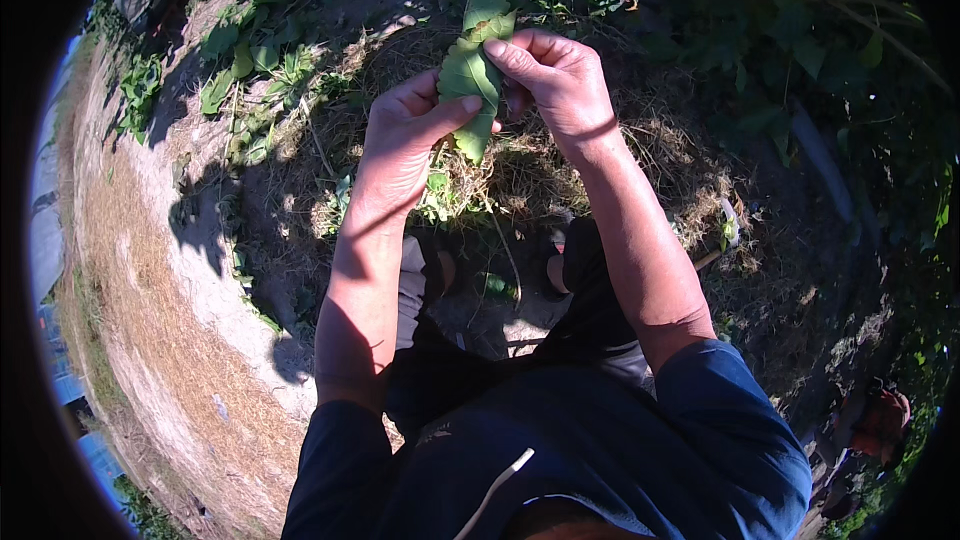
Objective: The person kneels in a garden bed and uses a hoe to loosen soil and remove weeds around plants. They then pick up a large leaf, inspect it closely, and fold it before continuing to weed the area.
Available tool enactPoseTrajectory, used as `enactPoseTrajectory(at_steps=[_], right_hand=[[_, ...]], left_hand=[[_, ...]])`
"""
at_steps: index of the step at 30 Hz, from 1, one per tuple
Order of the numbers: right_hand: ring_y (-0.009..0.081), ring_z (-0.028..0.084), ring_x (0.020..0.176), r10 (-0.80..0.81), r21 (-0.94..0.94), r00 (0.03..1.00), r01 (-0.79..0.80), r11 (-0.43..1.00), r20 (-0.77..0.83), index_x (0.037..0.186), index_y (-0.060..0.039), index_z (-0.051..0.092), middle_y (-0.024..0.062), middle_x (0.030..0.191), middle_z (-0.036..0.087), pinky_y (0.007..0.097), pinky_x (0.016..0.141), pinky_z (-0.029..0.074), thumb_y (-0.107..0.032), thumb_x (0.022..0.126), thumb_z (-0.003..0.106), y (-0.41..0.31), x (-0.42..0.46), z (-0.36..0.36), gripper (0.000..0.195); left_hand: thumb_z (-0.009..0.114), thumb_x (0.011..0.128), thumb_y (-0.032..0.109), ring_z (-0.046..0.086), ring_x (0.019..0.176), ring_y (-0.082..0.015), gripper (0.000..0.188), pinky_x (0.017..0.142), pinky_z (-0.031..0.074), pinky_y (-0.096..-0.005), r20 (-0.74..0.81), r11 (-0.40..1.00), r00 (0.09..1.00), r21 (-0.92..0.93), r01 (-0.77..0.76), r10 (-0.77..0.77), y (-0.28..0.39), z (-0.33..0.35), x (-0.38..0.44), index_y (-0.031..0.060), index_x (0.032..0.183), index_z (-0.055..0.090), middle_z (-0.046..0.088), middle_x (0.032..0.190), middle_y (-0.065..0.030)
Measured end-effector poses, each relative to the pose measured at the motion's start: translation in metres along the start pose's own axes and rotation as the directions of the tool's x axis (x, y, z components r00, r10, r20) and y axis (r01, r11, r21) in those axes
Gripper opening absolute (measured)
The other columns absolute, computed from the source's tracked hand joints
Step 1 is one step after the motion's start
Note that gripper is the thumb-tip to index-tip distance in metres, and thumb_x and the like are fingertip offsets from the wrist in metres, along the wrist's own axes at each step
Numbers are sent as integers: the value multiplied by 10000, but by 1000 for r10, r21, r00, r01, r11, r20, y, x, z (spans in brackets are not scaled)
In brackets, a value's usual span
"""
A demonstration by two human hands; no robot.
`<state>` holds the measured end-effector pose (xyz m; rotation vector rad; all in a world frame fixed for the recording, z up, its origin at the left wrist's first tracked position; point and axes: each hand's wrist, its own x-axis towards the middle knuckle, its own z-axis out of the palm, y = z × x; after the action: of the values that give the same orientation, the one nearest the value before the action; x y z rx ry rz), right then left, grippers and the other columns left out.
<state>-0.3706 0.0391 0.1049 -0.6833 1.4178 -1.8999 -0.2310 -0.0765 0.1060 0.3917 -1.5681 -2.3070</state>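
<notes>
A long green leaf with a toothed edge (466, 79) is held up between both hands in front of me. My left hand (409, 116) pinches its lower left part, the thumb lying across the blade. My right hand (551, 79) grips the upper right edge between thumb and fingers. Near the right thumb the leaf looks folded or overlapped, with a brownish patch there; whether it is one leaf or two I cannot tell. Beneath the hands lies a heap of dry grass (540, 172), partly hidden by them.
Cut green leaves (259, 56) lie on the ground at the upper left. Dense leafy plants (810, 37) stand along the right. A dry stalk (506, 251) lies between my feet. A pale strip of bare soil (202, 262) runs down the left. A reddish object (881, 420) sits at lower right.
</notes>
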Motion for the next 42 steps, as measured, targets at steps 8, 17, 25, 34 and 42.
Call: enactPoseTrajectory(at_steps=[8, 17, 25, 34, 42], right_hand=[[43, 529, 533, -37, -121, 995, 26, 992, -88, 1013, 15, 685, 15, 723, 650, 216, 476, 425, -267, 879, 756, 0, -1, 4, 321], [204, 703, 857, -98, -471, 994, 104, 876, 38, 1103, 13, 668, 152, 963, 724, 321, 771, 554, -416, 815, 772, 8, -4, 17, 527], [158, 664, 733, -93, -403, 995, 73, 912, -29, 1114, 10, 667, 145, 858, 716, 304, 680, 534, -227, 877, 666, 19, 1, 4, 335], [86, 622, 788, -41, -245, 998, 52, 968, 48, 1114, 27, 662, 72, 926, 704, 265, 708, 526, -159, 927, 646, 15, 0, 2, 264], [76, 639, 734, 57, -268, 996, -38, 963, 63, 1092, -8, 685, 36, 895, 707, 249, 646, 547, -212, 906, 714, 6, -5, 3, 278]], left_hand=[[711, 870, 94, 678, 783, -129, 275, 719, 537, -246, -133, 998, 990, 45, -48, 53, -7, -10, 3, -33, 1106, 650, 703, 916, -77], [641, 842, 1, 628, 805, -106, 321, 717, 507, -256, -251, 800, 902, 581, -150, 352, -19, 9, 3, 4, 1163, 654, 694, 917, -52], [732, 833, 53, 645, 950, -134, 414, 839, 525, -287, -139, 859, 962, 493, -138, 234, -8, 11, 2, -37, 1219, 612, 690, 1057, -85], [692, 873, 51, 657, 869, -117, 321, 787, 529, -252, -251, 982, 964, 184, -42, 88, -3, -3, 2, -57, 1172, 644, 705, 1002, -96], [669, 890, 98, 662, 840, -118, 258, 777, 522, -243, -278, 995, 960, 101, -6, 34, 3, -1, 0, -53, 1099, 659, 705, 968, -85]])
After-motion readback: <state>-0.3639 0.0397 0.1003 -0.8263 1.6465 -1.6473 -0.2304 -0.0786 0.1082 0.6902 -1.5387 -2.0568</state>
